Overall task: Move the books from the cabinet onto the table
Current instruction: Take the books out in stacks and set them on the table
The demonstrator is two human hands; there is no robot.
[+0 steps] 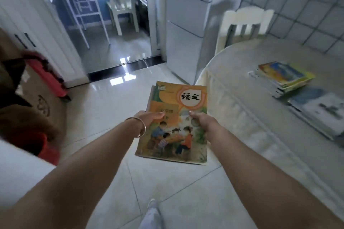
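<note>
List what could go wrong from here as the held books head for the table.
1. The orange illustrated textbook tops a small stack; a lower book juts out at its far-left corner, and the left hand and right hand hold only the sides, so a book may slide out.
2. The pile of colourful books on the cloth-covered round table is uneven; adding more could topple it.
3. The glossy tiled floor may be slippery.

Viewpoint: one wide-angle head camera, looking forward and down along both outstretched forearms.
Nearness: hands (175,119) close, mid-frame, over the floor (115,98).
Worktop (251,72): right of the hands, seen obliquely from above.
Doorway (115,24): beyond the hands, top left.
</note>
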